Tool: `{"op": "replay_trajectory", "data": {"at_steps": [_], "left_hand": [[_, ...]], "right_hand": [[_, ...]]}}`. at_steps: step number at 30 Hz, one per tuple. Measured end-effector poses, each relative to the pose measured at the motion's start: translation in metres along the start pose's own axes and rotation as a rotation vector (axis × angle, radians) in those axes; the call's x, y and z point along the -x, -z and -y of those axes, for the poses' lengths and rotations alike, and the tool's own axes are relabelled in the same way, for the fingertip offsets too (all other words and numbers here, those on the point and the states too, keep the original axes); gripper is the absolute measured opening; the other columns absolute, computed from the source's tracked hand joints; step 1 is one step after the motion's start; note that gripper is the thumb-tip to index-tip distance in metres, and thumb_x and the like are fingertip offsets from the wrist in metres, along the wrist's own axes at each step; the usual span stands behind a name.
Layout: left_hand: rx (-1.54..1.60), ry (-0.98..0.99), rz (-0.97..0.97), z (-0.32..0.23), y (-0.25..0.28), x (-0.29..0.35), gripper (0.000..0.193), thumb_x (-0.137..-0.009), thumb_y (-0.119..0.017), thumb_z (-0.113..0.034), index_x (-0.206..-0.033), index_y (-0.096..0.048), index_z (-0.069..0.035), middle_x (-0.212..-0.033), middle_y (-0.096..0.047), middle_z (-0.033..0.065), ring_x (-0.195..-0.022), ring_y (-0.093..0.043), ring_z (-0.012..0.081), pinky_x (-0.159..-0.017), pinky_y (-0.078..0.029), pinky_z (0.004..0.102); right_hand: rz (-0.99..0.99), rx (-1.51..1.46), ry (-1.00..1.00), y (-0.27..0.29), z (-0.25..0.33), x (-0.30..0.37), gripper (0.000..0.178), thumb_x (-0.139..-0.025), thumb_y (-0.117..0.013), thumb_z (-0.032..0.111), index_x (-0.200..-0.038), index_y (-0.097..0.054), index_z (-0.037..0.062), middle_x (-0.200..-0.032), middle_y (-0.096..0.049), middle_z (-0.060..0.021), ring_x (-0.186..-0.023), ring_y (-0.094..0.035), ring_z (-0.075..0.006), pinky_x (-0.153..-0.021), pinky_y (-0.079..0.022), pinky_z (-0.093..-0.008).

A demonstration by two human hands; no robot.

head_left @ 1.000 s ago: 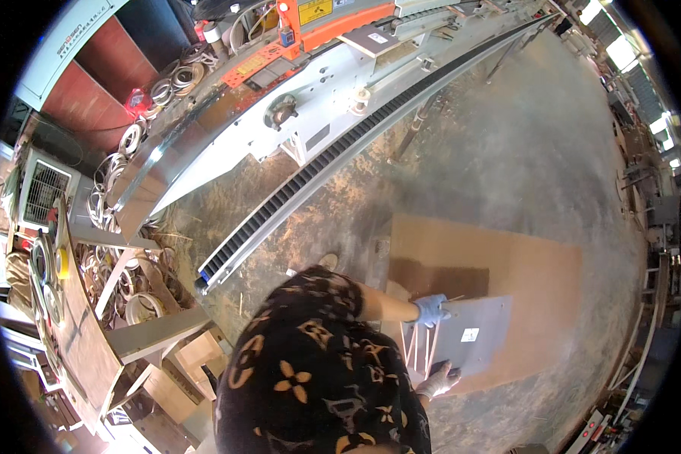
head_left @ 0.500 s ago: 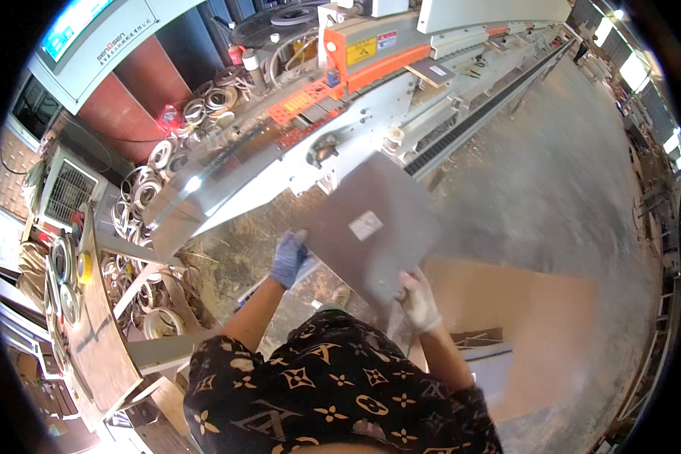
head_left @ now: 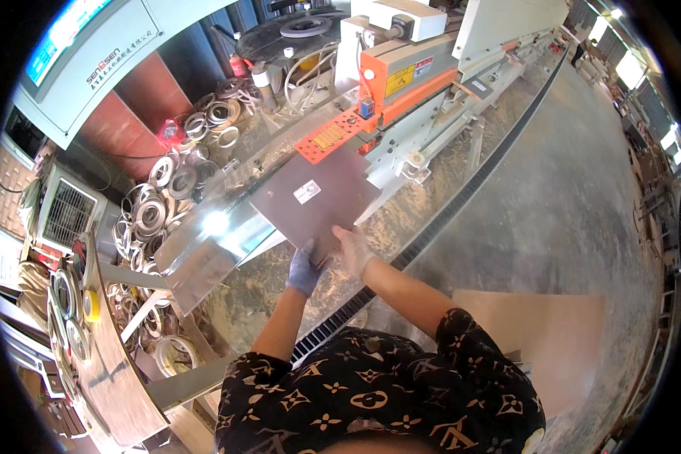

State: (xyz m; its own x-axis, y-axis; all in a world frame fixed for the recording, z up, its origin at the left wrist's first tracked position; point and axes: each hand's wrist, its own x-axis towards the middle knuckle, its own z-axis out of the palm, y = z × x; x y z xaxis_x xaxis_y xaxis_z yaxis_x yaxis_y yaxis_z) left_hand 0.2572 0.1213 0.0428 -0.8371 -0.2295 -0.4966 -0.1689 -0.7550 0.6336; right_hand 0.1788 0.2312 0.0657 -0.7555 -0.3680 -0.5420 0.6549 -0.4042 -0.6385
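Observation:
A flat brown panel [head_left: 333, 185] with a white label on top lies at the machine's shiny metal table [head_left: 185, 265], its far edge against the orange perforated plate [head_left: 331, 136]. My left hand [head_left: 304, 271], in a bluish-grey glove, grips the panel at its near corner. Just right of it, my right hand [head_left: 353, 253], in a pale glove, holds the near right edge with the thumb on top. The fingers beneath the panel are hidden.
A long black roller track [head_left: 431, 231] runs beside the machine. A large tan board [head_left: 545, 340] lies low on the right. Rolls of edge banding [head_left: 151, 216] crowd the left. A wooden bench [head_left: 110, 356] holds yellow tape [head_left: 91, 306]. Another brown panel [head_left: 477, 88] sits farther along the machine.
Both hands have carried the panel forward and left from over the floor to the machine's table. The panel has turned, and my right hand has moved close to my left.

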Motion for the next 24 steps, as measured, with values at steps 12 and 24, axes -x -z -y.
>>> {"op": "replay_trajectory", "data": {"at_steps": [12,24], "left_hand": [[0.151,0.038,-0.263,0.002,-0.058,-0.072,0.032,-0.088,-0.053,-0.036,-0.114,-0.047,-0.02,-0.104,-0.058,0.0022,-0.086,-0.059,0.0228,-0.061,-0.049,0.0358],[0.161,0.089,-0.326,0.035,-0.135,-0.156,0.032,-0.087,-0.054,-0.039,-0.112,-0.051,-0.017,-0.107,-0.058,0.0034,-0.091,-0.058,0.0242,-0.066,-0.053,0.0425]], "right_hand": [[-0.221,0.051,-0.02,0.007,0.038,-0.025,0.041,-0.084,-0.057,0.018,-0.122,-0.043,0.0124,-0.106,-0.056,-0.0044,-0.098,-0.053,-0.0209,-0.086,-0.042,-0.0376],[-0.147,-0.215,0.287,0.182,0.072,0.176,0.039,-0.089,-0.054,0.027,-0.122,-0.046,0.0089,-0.105,-0.057,-0.0035,-0.095,-0.054,-0.0177,-0.084,-0.043,-0.0337]]}}
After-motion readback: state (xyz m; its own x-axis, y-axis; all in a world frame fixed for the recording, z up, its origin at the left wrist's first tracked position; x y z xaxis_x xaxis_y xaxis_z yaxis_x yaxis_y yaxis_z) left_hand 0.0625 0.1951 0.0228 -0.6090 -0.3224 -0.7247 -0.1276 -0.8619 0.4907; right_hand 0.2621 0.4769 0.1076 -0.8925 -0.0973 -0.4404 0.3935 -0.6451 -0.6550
